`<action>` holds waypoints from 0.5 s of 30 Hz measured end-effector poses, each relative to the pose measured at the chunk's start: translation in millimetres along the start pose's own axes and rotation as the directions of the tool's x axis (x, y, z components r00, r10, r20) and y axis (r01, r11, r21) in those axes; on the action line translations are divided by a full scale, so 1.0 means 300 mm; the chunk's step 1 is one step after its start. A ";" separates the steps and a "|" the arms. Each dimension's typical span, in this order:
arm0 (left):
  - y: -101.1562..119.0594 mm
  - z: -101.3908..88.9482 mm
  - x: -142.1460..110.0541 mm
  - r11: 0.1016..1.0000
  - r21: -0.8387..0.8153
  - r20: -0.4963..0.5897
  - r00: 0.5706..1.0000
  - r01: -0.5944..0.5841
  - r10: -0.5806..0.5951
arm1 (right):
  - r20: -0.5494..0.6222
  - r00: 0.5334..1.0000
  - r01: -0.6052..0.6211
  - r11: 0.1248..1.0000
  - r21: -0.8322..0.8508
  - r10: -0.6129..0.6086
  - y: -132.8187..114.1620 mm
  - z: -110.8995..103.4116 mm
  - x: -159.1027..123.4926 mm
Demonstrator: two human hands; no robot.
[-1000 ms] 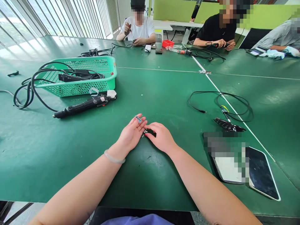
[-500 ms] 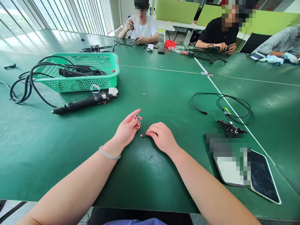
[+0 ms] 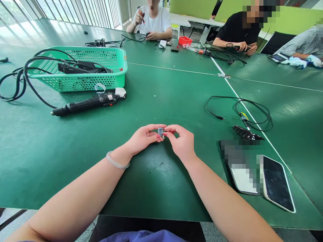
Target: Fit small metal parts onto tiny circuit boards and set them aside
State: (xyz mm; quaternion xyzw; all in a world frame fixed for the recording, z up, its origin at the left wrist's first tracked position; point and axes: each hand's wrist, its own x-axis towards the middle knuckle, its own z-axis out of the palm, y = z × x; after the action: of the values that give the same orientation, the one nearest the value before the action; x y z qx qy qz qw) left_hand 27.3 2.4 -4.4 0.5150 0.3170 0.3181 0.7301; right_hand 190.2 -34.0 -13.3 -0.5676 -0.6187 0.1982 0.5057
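Note:
A small grey-blue part like a tiny circuit board (image 3: 160, 131) is pinched between the thumb and fingers of my left hand (image 3: 142, 138), just above the green table. From the other side, my right hand (image 3: 183, 141) is closed in a pinch, thumb and forefinger meeting at the right edge of that part. Whatever tiny thing sits between the right fingertips is too small and too hidden to name.
Beyond my left arm lie a black electric screwdriver (image 3: 87, 103) and a green basket (image 3: 89, 82) with black adapters and cables. At right are a cable (image 3: 237, 97), sunglasses (image 3: 246, 132) and a phone (image 3: 279, 183). Other people (image 3: 236, 32) work across the table (image 3: 171, 87).
My right hand has risen from the tabletop to the small part. My left hand has moved right with it, and the two hands now meet. The view has tilted down slightly.

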 end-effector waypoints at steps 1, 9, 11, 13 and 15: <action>-0.001 0.000 -0.001 1.000 0.026 0.007 1.000 -0.001 0.001 | 0.001 1.000 -0.007 1.000 0.002 0.007 0.000 0.001 -0.001; 0.005 0.004 -0.004 0.994 0.110 -0.043 0.999 0.013 -0.008 | -0.001 0.997 0.072 0.996 -0.047 -0.072 -0.006 0.000 -0.009; 0.009 0.006 -0.004 0.995 0.097 -0.059 0.998 0.025 -0.020 | 0.010 0.996 0.087 0.995 -0.047 -0.087 -0.005 0.001 -0.009; 0.012 0.006 -0.004 0.996 0.086 -0.066 0.998 0.029 -0.024 | 0.023 0.995 0.096 0.995 -0.038 -0.095 -0.003 0.002 -0.008; 0.012 0.007 -0.004 0.996 0.082 -0.065 0.998 0.028 -0.023 | 0.030 0.996 0.083 0.996 -0.021 -0.082 0.000 0.002 -0.008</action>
State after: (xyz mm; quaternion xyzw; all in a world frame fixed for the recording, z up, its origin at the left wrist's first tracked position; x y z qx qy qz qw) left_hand 27.8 1.1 -0.2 0.5302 0.3597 0.3117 0.7017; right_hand 189.2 -35.9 -14.6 -0.5442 -0.6511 0.1787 0.4980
